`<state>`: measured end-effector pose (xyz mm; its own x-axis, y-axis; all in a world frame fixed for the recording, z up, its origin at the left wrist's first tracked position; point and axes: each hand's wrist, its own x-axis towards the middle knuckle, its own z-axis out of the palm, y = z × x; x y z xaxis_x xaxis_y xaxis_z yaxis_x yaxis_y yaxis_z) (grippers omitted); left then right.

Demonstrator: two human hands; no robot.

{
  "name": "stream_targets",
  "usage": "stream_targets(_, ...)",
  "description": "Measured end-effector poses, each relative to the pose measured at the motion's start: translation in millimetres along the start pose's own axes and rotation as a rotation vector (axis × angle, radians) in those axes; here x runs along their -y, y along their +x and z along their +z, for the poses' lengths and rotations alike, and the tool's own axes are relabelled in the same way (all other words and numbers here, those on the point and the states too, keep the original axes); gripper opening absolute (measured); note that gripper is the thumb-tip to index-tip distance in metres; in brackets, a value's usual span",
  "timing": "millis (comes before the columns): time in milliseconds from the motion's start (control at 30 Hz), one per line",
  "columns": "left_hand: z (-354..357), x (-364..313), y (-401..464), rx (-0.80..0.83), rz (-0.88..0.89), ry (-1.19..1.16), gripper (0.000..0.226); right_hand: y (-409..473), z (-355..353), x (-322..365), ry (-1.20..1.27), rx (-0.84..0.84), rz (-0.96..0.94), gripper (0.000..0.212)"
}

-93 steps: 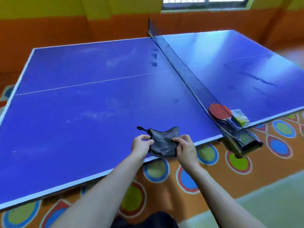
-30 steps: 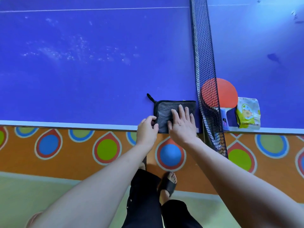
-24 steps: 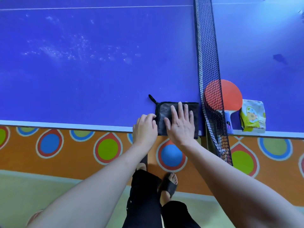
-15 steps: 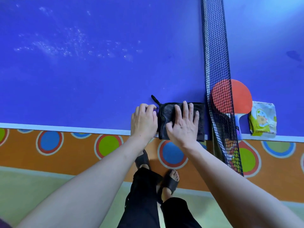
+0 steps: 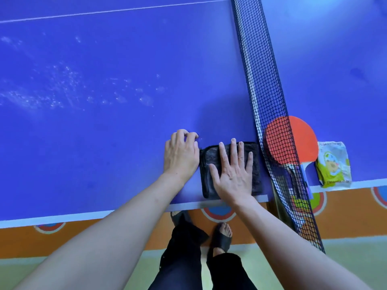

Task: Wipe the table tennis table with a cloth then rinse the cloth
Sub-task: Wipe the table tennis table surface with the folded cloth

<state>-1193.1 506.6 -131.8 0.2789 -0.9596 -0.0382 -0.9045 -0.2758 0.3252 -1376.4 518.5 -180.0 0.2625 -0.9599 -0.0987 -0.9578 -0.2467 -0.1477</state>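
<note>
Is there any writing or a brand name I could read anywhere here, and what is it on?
Small packet, right of the red paddle: printed lines along its top and bottom edges, too blurred to read.
Paddle handle: a small mark behind the net, unreadable.
Cloth, table: no text.

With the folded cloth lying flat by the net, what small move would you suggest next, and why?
Probably slide the right hand, pressed flat on the dark cloth, leftward along the near edge of the table tennis table. The net blocks the right side, and the whitish smudges lie to the left. The left hand, resting beside the cloth with fingers curled, should lift clear first.
</note>
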Motion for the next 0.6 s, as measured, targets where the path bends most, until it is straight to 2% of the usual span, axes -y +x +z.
stream_targets(300,-10.3,21.9,79.9,0.072,0.080,0.071,0.031,88.9,-4.8,12.1,-0.002,-0.021,0.046,0.078)
stream_targets(600,-17.7,40.2,174.9,0.133,0.010,0.115,0.038,212.6,-13.4,24.6,0.010,-0.019,0.056,0.079)
